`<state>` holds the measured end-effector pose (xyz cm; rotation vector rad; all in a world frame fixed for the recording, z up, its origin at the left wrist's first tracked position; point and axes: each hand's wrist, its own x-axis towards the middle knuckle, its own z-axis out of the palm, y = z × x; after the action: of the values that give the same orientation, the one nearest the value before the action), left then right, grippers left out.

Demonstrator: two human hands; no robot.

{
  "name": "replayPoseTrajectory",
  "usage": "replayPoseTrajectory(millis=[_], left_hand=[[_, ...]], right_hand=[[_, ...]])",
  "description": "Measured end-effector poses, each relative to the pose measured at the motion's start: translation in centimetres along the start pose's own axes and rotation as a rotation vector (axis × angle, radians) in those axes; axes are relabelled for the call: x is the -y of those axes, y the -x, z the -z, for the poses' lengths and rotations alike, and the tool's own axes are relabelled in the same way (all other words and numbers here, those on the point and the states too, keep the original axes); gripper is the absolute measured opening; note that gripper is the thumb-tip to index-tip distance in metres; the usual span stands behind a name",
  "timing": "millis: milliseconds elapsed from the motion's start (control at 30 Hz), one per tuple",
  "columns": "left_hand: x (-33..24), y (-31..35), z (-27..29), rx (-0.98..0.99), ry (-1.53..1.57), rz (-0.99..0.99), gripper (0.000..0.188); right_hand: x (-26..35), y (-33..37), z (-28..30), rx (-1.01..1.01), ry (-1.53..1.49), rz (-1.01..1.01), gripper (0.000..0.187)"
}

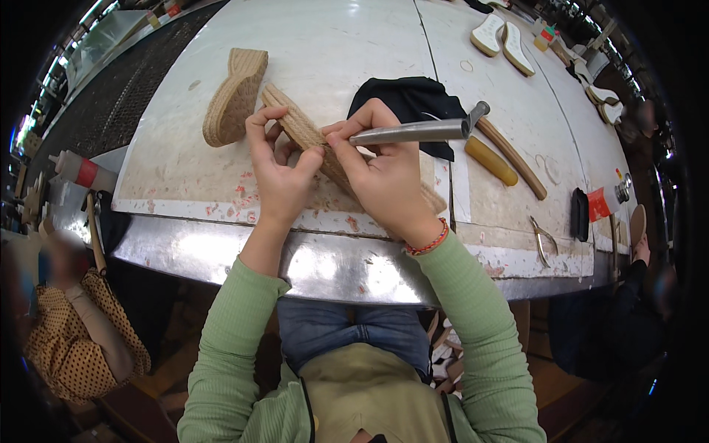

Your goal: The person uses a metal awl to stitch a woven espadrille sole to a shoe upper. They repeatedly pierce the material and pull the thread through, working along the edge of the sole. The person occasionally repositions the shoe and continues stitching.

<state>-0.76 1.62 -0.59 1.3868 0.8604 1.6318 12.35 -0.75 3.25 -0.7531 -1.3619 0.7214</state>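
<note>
A braided-rope wedge sole (297, 124) lies slanted across the near part of the table, under both my hands. My left hand (283, 177) grips its side edge, fingers curled over the far side and thumb on the near side. In my right hand (391, 181) is a tapered grey metal tube-like tool (428, 131), its wide hollow end pointing right and its narrow end pinched by my fingers. Those right fingertips meet the rope edge close to my left thumb; the tool's tip is hidden there. A second rope wedge sole (235, 100) rests on its side beyond my left hand.
Black cloth (406, 94) lies behind my right hand. To the right are a hammer (521, 159), a yellow cylinder (491, 162), pincers (545, 242) and a red-labelled bottle (602, 202). White-topped soles (487, 35) stand farther off. People sit left (92, 336) and right (609, 325).
</note>
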Motion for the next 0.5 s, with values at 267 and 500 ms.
replayPoseTrajectory(millis=[267, 500], left_hand=[[-0.7, -0.4, -0.6, 0.000, 0.014, 0.017, 0.055], [-1.5, -0.5, 0.1, 0.034, 0.114, 0.130, 0.058]], right_hand=[[0.4, -0.4, 1.3, -0.011, -0.088, -0.205, 0.014], [-0.7, -0.3, 1.8, -0.013, -0.062, -0.244, 0.013]])
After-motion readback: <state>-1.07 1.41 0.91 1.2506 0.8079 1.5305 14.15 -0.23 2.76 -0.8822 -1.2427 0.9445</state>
